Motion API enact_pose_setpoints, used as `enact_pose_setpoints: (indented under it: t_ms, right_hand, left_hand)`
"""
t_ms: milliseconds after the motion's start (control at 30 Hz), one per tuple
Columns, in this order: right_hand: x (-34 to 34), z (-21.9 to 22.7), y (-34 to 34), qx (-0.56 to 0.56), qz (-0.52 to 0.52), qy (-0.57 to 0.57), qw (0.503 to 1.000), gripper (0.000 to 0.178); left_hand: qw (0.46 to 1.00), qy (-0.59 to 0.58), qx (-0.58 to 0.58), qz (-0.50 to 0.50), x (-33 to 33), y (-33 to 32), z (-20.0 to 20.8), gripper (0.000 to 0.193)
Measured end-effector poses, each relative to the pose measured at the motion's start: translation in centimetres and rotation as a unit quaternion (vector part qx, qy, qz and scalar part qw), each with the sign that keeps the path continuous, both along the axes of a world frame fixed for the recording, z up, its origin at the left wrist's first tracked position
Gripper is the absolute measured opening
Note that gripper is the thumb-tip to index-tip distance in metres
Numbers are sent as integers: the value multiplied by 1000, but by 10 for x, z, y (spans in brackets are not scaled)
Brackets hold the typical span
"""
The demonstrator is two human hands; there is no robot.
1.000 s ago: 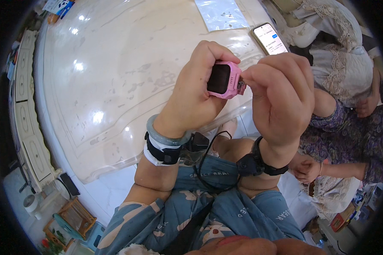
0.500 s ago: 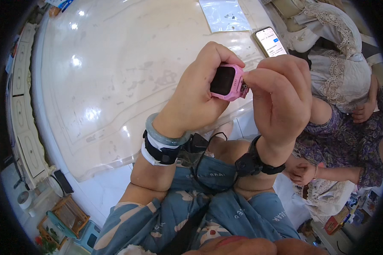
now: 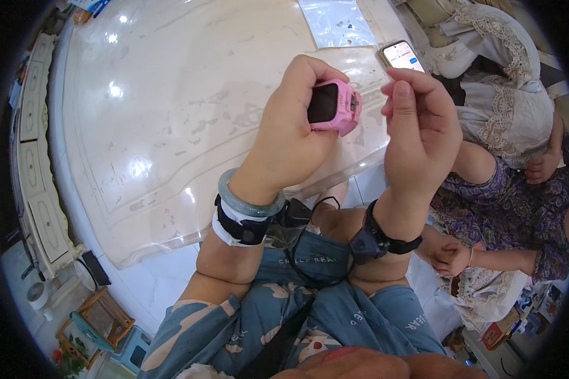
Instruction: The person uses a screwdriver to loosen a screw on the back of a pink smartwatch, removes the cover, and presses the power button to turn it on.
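A pink smartwatch (image 3: 330, 106) with a dark square screen is gripped in my left hand (image 3: 291, 126), fingers curled around its body. It is held above the near right part of the table, and its side facing my right hand shows a strap fitting with small metallic parts. My right hand (image 3: 422, 129) is raised just to the right of the watch, apart from it. Its thumb is pressed toward the bent fingers; whether something small sits between them is hidden.
A pale marbled table (image 3: 189, 95) has a clear plastic bag (image 3: 336, 24) with tiny dark pieces at its far edge. Beside the bag lies a lit phone (image 3: 403, 57). At the right another person in a patterned garment (image 3: 506, 208) sits near a lace-covered chair (image 3: 496, 38).
My right hand has come off the watch's side and moved a little right, turning so the thumb shows. The left hand with the watch has shifted slightly left and up.
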State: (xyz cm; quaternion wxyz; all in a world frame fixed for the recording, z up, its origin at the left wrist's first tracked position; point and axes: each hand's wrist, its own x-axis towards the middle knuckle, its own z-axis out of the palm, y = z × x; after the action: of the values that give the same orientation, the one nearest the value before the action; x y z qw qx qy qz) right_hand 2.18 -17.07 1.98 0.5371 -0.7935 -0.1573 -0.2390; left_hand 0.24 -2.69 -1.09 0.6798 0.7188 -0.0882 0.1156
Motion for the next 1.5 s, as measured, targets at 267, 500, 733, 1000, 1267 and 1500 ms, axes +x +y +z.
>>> enact_pose_setpoints:
  t_ms: [267, 500, 733, 1000, 1267, 1500]
  right_hand:
    - [-12, -9, 24, 343, 228, 265, 872, 35]
    - [-14, -21, 53, 482, 249, 405, 736, 42]
    - [-3, -47, 49, 484, 237, 494, 682, 39]
    - [15, -54, 20, 116, 217, 308, 919, 38]
    - [-6, -8, 7, -216, 348, 335, 849, 22]
    - [-13, -20, 12, -313, 349, 235, 852, 10]
  left_hand:
    - [925, -136, 272, 226, 5, 12, -3, 35]
    - [824, -158, 444, 314, 1, 19, 6, 23]
    - [821, -81, 500, 265, 2, 23, -4, 27]
    - [886, -101, 226, 391, 8, 30, -4, 33]
    - [877, -95, -115, 457, 5, 37, 4, 37]
    - [845, -125, -148, 498, 0, 39, 21, 39]
